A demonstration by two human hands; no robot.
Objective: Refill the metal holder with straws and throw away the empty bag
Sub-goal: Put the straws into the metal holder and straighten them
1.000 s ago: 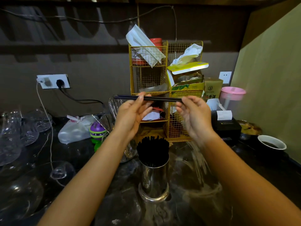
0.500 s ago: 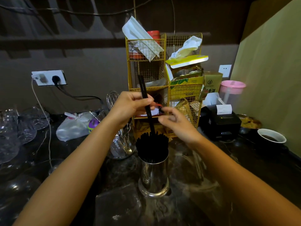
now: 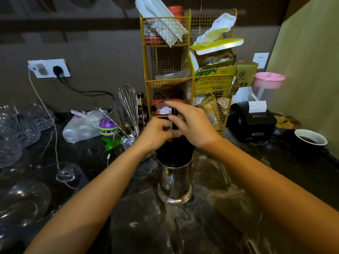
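Note:
A shiny metal holder [image 3: 175,182] stands on the dark counter, packed with black straws [image 3: 174,153]. Both hands meet just above it. My left hand [image 3: 156,133] is curled around the lower part of a few upright black straws [image 3: 174,119]. My right hand [image 3: 192,123] pinches their top end with fingers partly spread, pressing down over the bundle. The lower ends of these straws are hidden behind my hands. A clear plastic bag [image 3: 212,182] lies crumpled on the counter to the right of the holder.
A yellow wire rack [image 3: 185,70] full of boxes and packets stands right behind the holder. A whisk [image 3: 128,105] in a utensil cup, a purple toy [image 3: 107,125] and a white bag [image 3: 82,125] sit left. Glassware [image 3: 20,136] crowds the far left; a receipt printer [image 3: 253,120] and bowl [image 3: 311,137] sit right.
The straws went from level in front of me to upright, then down into the holder. Both hands dropped and closed in together above the bundle.

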